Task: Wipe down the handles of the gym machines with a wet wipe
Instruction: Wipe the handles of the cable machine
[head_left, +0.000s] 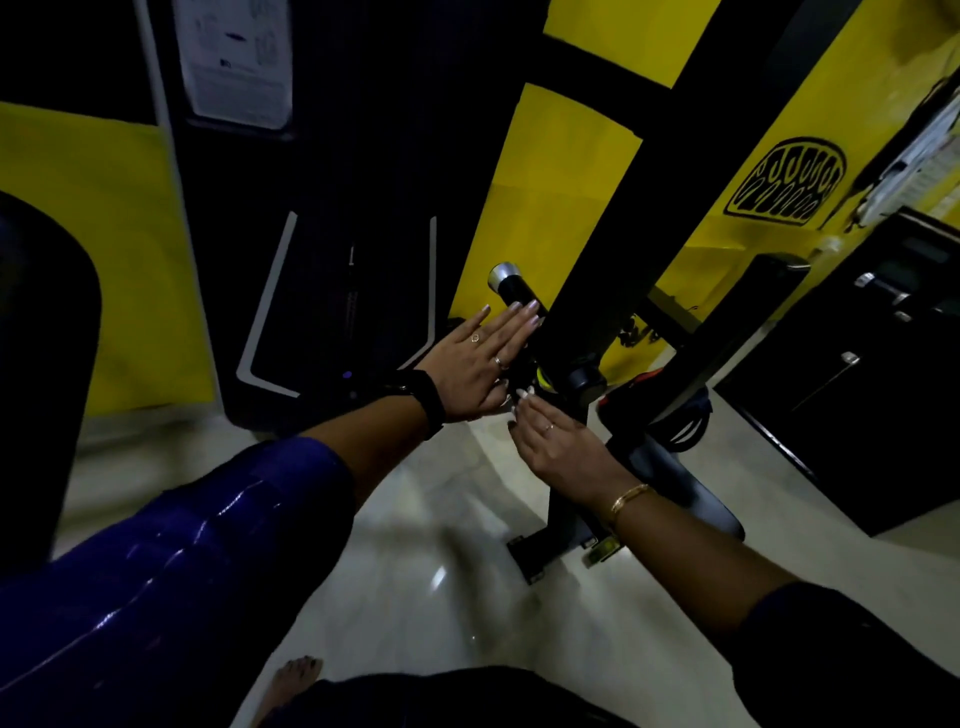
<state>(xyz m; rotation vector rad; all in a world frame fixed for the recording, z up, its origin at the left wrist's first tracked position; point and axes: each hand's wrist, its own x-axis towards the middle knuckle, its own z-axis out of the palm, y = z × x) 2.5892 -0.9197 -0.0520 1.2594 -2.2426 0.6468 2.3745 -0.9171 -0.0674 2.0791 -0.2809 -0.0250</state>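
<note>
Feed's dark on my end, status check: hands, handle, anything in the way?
Left hand flat, fingers straight on black handle. Right hand just below it, grip unclear. Wet wipe not visible. Nothing blocking the handle.

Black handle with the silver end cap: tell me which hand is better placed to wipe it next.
Left, probably. The left hand lies with straight fingers along the black handle, fingertips short of its silver end cap. The right hand sits lower, off the grip. No wet wipe shows plainly.
</note>
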